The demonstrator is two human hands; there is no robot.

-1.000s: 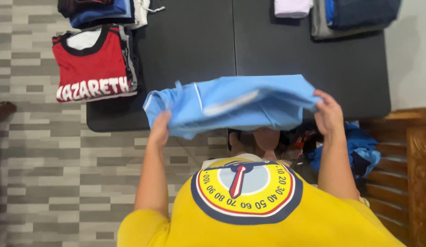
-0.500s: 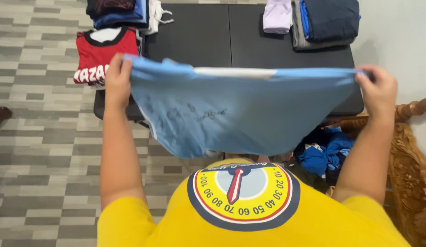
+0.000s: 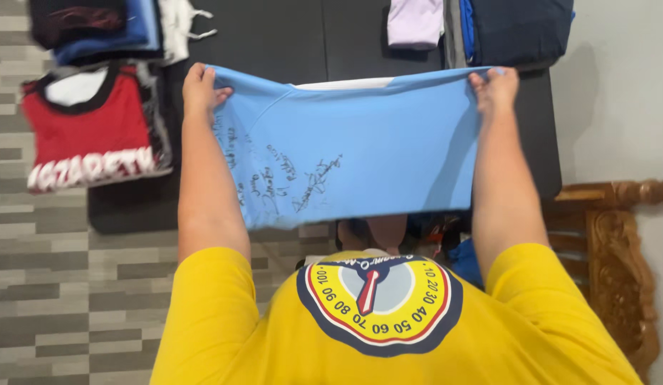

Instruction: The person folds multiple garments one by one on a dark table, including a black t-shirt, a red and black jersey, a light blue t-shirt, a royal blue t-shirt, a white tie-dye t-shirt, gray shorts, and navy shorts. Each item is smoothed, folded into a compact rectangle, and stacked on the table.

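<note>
Over the dark table (image 3: 288,36), hands (image 3: 199,89) apparently stretch a blue shirt (image 3: 360,150).

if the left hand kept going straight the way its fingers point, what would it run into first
Likely the white garment at the stack's edge on the black table, just beyond the left hand gripping the light blue shirt; depth is unclear, so it might pass above it.

A: What's changed w/ the light blue shirt (image 3: 360,142)?

B: One sec ago it sat bunched and folded over the table's (image 3: 288,36) near edge. Now it's spread flat btwn both hands, handwriting showing.

A: And the hands?

B: Left hand (image 3: 199,89) and right hand (image 3: 494,87) have moved wide apart, each pinching a top corner, arms stretched farther toward the table's far side.
</note>
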